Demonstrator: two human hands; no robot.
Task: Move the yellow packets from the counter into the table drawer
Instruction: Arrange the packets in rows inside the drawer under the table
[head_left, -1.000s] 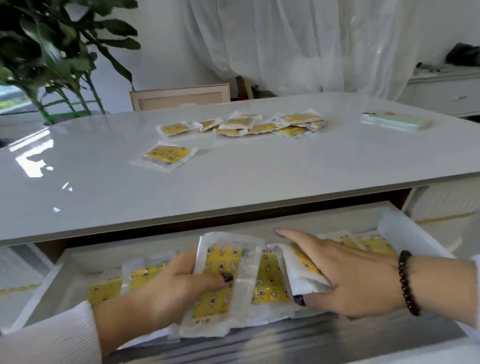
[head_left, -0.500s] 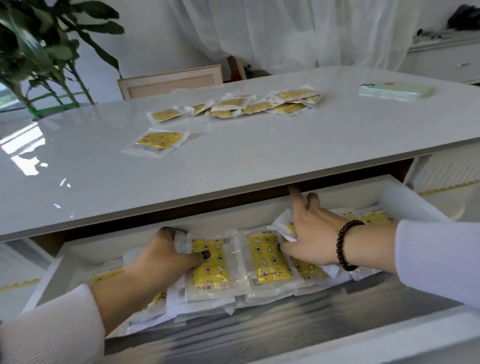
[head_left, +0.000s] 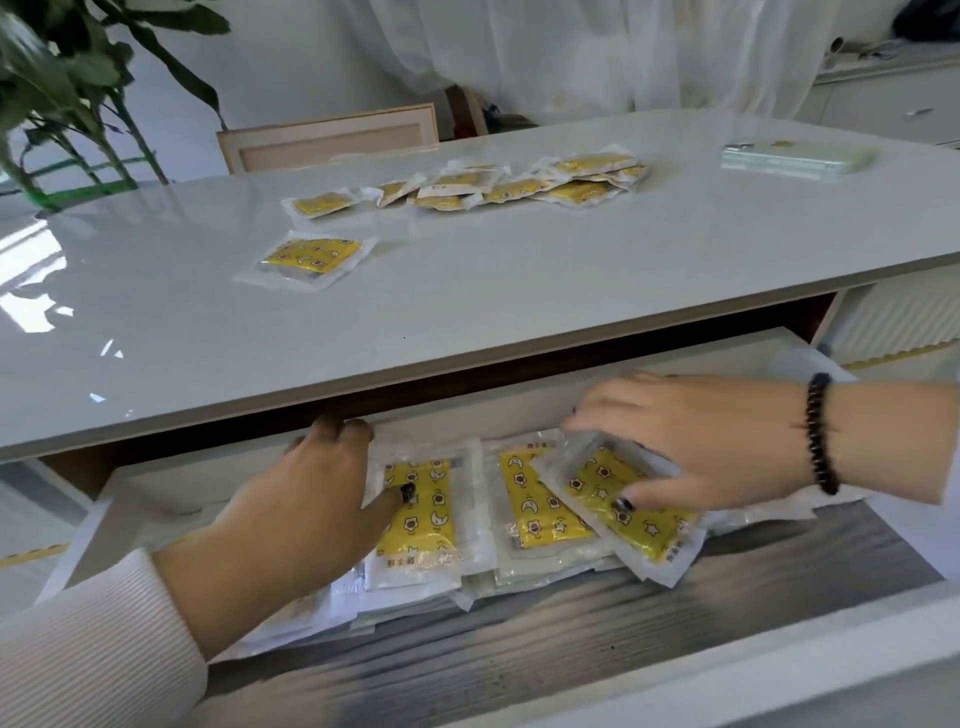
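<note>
A person's 2 hands work inside an open drawer (head_left: 519, 410) pulled out beneath a glossy white counter (head_left: 467, 312). The left hand (head_left: 311, 499) rests on the left side of a stack of yellow packets (head_left: 540, 506) in the drawer, its thumb pressing down on the top left packet (head_left: 423, 512) while its fingers reach toward the drawer's back wall. The right hand (head_left: 691, 441), wearing a dark bead bracelet (head_left: 821, 431), has its fingers curled over a tilted packet (head_left: 623, 499) lying askew across the right of the stack, the thumb pinning its near edge, so this grip pinches the packet. More packets are left on the counter: 1 lone packet (head_left: 311, 257) near the middle and a scattered row (head_left: 467, 187) farther back. A pale green phone (head_left: 795, 158) lies far right, and a leafy plant (head_left: 78, 78) stands at left. The step looks like tidying the stack; doing it well likely means squaring the tilted packet flat and level so the drawer can close.
</note>
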